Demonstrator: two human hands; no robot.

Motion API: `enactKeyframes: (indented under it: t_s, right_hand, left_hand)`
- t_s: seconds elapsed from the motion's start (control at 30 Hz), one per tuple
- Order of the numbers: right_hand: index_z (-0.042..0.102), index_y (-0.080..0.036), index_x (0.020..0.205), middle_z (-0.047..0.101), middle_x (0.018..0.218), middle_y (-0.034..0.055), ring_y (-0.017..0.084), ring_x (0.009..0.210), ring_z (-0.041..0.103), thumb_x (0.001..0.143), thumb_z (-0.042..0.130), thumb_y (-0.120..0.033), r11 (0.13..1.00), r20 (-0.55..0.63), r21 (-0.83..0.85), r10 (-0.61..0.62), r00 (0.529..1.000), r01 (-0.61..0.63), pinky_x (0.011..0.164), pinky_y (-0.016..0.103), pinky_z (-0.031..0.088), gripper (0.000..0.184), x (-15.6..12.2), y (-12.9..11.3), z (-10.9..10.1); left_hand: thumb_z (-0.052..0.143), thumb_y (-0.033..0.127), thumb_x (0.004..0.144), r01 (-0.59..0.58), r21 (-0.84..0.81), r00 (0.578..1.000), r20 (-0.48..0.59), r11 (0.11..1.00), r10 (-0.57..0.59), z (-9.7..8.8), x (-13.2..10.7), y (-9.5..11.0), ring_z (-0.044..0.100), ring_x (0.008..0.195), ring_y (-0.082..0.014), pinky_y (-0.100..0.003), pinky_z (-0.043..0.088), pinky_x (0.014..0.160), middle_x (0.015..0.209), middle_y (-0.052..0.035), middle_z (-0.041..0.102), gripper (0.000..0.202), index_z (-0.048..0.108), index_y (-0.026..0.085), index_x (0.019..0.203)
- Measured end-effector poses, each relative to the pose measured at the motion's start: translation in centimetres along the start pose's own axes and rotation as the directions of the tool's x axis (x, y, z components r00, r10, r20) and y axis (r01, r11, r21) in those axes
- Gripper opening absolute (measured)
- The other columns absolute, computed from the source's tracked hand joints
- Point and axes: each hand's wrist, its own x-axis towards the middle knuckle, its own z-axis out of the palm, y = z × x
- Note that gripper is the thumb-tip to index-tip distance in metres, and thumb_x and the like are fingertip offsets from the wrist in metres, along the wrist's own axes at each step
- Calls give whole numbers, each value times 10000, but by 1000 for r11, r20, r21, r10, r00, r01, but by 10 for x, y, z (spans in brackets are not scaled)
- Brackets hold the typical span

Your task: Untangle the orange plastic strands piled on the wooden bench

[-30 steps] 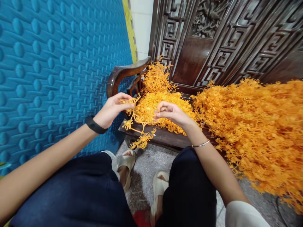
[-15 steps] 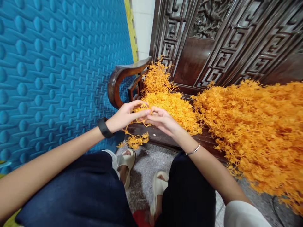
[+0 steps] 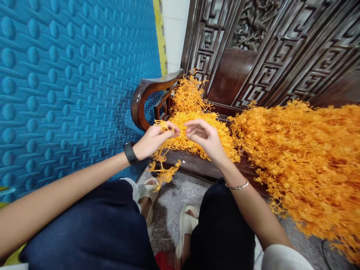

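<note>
Resting on a dark carved wooden bench (image 3: 197, 165) beside a blue padded wall (image 3: 70, 82).

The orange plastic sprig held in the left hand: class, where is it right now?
In the head view, the orange plastic sprig hangs left of centre from the left hand, over the front edge of the dark carved wooden bench, beside the small orange pile.

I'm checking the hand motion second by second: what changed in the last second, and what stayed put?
The hands came together from apart. The left hand still grips the orange sprig, whose tail now hangs lower off the bench edge. The right hand has let go, its fingers open beside the left. The small heap and large pile stayed put.
</note>
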Motion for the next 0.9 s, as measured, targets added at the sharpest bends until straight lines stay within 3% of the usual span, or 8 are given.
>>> enactKeyframes:
  t_s: [0.1, 0.2, 0.3, 0.4, 0.5, 0.57, 0.73, 0.9]
  right_hand:
    - [623, -249, 1033, 622, 1051, 24, 165, 974, 573, 784, 610, -285, 1000, -40, -6, 0, 999, 0, 847, 330, 469, 252, 4, -5, -14]
    - [621, -256, 1069, 607, 1141, 26, 174, 1053, 556, 823, 576, -338, 995, 132, 96, 9, 991, -22, 889, 337, 458, 264, 4, -5, -11]
    - [630, -240, 1040, 646, 963, 20, 144, 812, 603, 814, 600, -355, 976, 316, 179, 64, 947, -126, 738, 311, 498, 256, 1, -2, 4]
    - [639, -211, 909, 637, 827, -1, 117, 675, 573, 733, 694, -317, 949, 344, 220, 139, 928, -224, 648, 283, 486, 213, -1, 2, 17]
    - [611, -190, 716, 634, 799, -1, 120, 740, 580, 661, 741, -263, 934, 172, 285, 169, 971, -213, 723, 288, 477, 160, 1, 7, 20]
    - [600, -197, 673, 620, 756, -8, 115, 726, 570, 638, 744, -242, 921, 20, 339, 199, 980, -194, 729, 289, 470, 155, 4, 11, 17]
    - [566, -209, 628, 586, 682, -9, 119, 649, 528, 596, 710, -240, 919, -247, 343, 287, 925, -193, 636, 285, 440, 151, 15, 26, 7]
    - [521, -198, 608, 544, 642, -18, 109, 606, 483, 599, 658, -247, 935, -398, 290, 311, 863, -204, 607, 273, 409, 146, 30, 43, 14]
  left_hand:
    - [420, 216, 803, 110, -43, 973, 208, 993, -99, 1, -2, 0, 496, 492, -97, -232, 401, 534, 522, 30, 541, 169, 571, 142, 822]
    - [410, 219, 792, 169, 37, 906, 389, 985, -170, 7, -4, 0, 359, 392, -70, -208, 288, 437, 432, 68, 423, 182, 576, 143, 796]
    - [441, 227, 775, 177, 77, 887, 419, 981, -193, 12, -5, -2, 341, 390, -64, -204, 283, 438, 420, 78, 398, 168, 583, 139, 783]
    - [504, 265, 755, 157, 128, 892, 406, 979, -196, 16, -4, -7, 390, 418, -72, -218, 314, 468, 418, 43, 455, 191, 570, 140, 627]
    - [552, 352, 753, 188, 162, 903, 361, 969, -235, 17, -2, -12, 368, 407, -68, -229, 289, 461, 403, 21, 460, 343, 494, 158, 476]
    - [545, 405, 764, 231, 105, 926, 282, 967, -252, 17, -1, -14, 343, 399, -66, -225, 267, 447, 413, 42, 430, 335, 539, 155, 541]
    - [479, 468, 812, 274, -13, 950, 158, 962, -269, 19, 4, -15, 263, 388, -60, -208, 183, 406, 437, 75, 307, 361, 536, 170, 616]
    - [456, 363, 848, 411, -146, 912, 73, 900, -405, 32, 13, -12, 200, 354, -50, -199, 142, 391, 393, 90, 239, 356, 434, 180, 544]
